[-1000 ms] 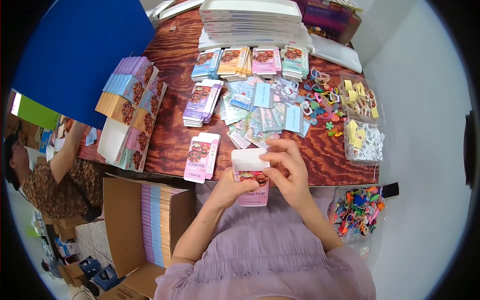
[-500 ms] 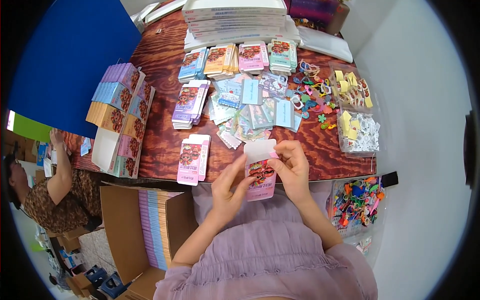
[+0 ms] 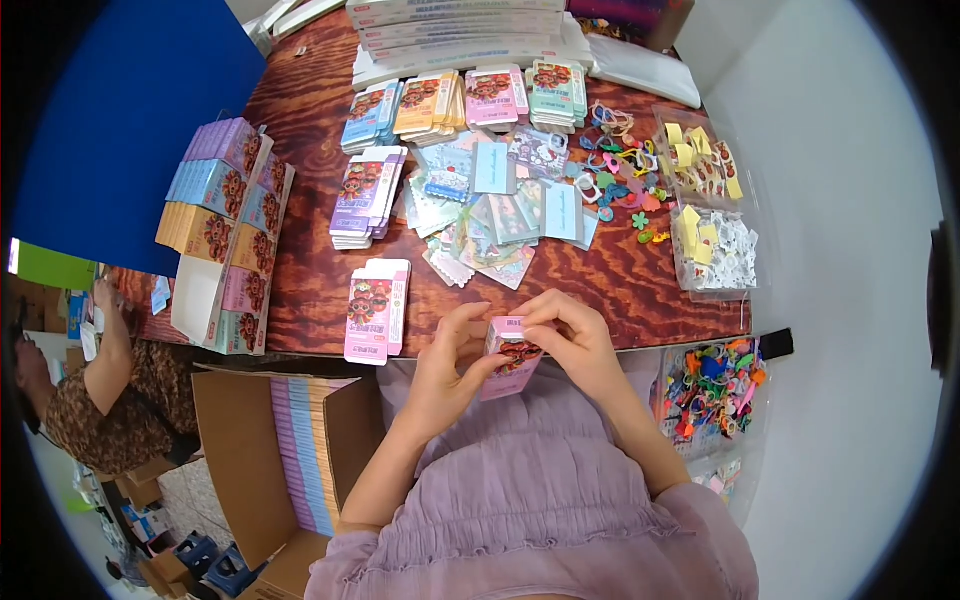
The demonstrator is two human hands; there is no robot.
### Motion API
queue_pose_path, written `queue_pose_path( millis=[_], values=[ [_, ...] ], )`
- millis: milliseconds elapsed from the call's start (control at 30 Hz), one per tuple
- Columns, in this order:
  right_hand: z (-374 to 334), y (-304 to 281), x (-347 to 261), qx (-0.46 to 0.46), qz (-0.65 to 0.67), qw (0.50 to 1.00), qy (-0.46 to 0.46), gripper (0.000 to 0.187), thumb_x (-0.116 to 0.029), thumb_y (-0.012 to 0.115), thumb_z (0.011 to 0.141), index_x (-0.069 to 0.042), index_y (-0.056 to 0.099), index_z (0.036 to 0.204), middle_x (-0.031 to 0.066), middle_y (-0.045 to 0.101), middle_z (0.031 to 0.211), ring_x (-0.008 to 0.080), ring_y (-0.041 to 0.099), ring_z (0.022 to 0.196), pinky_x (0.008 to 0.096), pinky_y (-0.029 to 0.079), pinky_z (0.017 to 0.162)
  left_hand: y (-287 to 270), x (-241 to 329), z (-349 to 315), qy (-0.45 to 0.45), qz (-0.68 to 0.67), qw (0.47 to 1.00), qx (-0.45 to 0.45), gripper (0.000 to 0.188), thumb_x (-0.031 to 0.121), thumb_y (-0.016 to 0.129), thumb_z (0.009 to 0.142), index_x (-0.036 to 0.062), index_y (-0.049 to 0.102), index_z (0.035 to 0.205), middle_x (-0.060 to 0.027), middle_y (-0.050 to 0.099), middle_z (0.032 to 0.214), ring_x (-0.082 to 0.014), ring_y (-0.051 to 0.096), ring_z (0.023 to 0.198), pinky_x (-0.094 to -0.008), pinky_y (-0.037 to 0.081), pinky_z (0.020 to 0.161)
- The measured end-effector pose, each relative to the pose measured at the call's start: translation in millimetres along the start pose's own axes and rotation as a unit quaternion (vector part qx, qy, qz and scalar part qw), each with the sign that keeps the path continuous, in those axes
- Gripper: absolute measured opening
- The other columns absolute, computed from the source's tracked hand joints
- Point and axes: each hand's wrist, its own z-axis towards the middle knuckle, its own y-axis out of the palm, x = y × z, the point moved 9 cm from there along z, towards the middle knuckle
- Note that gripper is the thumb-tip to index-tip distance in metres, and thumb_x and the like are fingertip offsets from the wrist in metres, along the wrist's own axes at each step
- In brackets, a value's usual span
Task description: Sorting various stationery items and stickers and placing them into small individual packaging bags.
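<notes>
Between both hands, at the table's front edge, a small pink printed box [image 3: 512,372] is held with its top flap folded over. My left hand [image 3: 450,365] grips its left side, thumb across the printed front. At the upper right corner of the box, my right hand [image 3: 572,340] pinches with fingers and thumb. Left of the hands lies a flattened pink box [image 3: 372,325] on the table. Behind it is a stack of purple flat boxes [image 3: 365,195]. A pile of shiny cards and small packets [image 3: 490,205] spreads beyond my hands.
Blue, orange, pink and green flat boxes [image 3: 435,103] line the back. Colourful hair ties [image 3: 625,170] lie beside clear trays [image 3: 720,250]. Filled boxes [image 3: 225,215] stand at left, above an open carton [image 3: 235,470]. A tray of trinkets [image 3: 710,390] sits lower right; a co-worker [image 3: 110,390] is far left.
The pink box's raised white flap has been folded down over its top. My right hand has moved slightly left and down with it. The whole view has shifted a little.
</notes>
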Motion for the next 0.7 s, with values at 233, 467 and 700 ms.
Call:
queue_pose_path(
  millis=[233,467,700],
  values=[
    [1.2,-16.6,14.6,0.079,0.0,0.994,0.073,0.007,-0.004,0.069,0.091,0.002,0.066,0.089,0.0004,0.066,0.078,0.0034,0.06,0.071,0.02,0.047,0.062,4.4,-8.2,0.2,-0.032,-0.032,0.998,-0.035,0.067,-0.007,0.068,0.088,0.0048,0.036,0.145,-0.0142,0.066,0.109,-0.0202,0.069,0.098,-0.031,0.057,0.083],
    [3.3,-8.4,4.3,-0.027,-0.049,0.998,0.03,0.016,0.002,0.067,0.089,0.004,0.07,0.104,0.0067,0.069,0.096,0.0103,0.065,0.085,0.0245,0.052,0.073,-2.3,-16.6,-0.8,-0.042,-0.049,0.998,-0.007,0.066,-0.007,0.069,0.087,0.0049,0.04,0.145,-0.0121,0.067,0.107,-0.0175,0.069,0.093,-0.0296,0.057,0.08],
    [-11.9,-6.6,18.2,-0.021,-0.096,0.995,0.023,0.021,0.004,0.066,0.089,0.003,0.069,0.11,0.0099,0.068,0.106,0.0141,0.066,0.095,0.0267,0.054,0.08,0.6,-24.1,2.3,-0.032,-0.006,0.997,-0.072,0.047,-0.001,0.066,0.093,0.003,0.053,0.138,-0.0097,0.067,0.108,-0.0142,0.068,0.096,-0.0268,0.056,0.079]
  ],
)
